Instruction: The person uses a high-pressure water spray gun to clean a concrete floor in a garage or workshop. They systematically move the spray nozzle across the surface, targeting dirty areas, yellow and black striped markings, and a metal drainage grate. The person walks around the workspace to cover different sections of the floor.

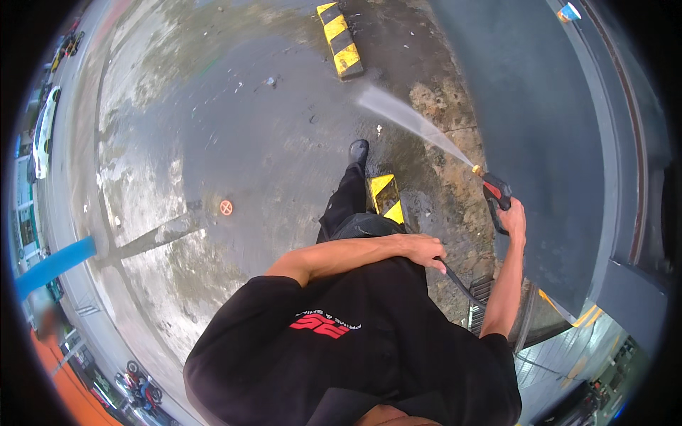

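Note:
My right hand (pixel 514 219) is wrapped round the grip of a black and red pressure washer gun (pixel 496 186), held out beside the grey wall. From its brass-coloured nozzle (pixel 477 170) a white fan of water (pixel 419 128) shoots forward and left, toward the wet concrete floor (pixel 263 135). Across my waist, my left hand (pixel 425 250) closes on a black hose (pixel 462 287), which runs down to the right behind my right forearm. How the hose joins the gun is hidden.
Two yellow-and-black parking blocks lie on the floor, one far ahead (pixel 341 44) and one near my foot (pixel 387 197). A grey wall (pixel 533 142) rises on the right. A drain grate (pixel 480 297) sits by my right forearm. At left stand a blue post (pixel 57 266) and a white car (pixel 45 131).

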The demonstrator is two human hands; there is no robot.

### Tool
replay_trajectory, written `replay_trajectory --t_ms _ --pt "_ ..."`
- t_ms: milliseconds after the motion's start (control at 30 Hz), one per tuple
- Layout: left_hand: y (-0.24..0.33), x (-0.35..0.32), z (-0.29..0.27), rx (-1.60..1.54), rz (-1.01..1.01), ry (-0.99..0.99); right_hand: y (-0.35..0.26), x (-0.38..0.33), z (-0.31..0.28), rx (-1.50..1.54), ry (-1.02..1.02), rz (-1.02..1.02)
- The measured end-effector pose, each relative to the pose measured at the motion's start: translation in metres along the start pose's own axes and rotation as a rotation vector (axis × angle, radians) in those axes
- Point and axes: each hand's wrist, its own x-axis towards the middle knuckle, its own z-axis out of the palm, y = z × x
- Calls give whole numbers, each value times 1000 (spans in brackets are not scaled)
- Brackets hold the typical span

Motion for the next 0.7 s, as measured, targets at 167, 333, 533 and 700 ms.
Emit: replay_trajectory --t_ms 167,333,533,700 --pt "-22 5 -75 -24 8 -126 30 41 14 85 42 176" --pt "-34 4 -140 -37 44 -150 -3 63 6 412 -151 355" --pt "-52 14 -192 -25 89 -202 13 89 -2 125 97 397" --pt "-48 23 -240 17 92 -243 25 117 3 20 220 297"
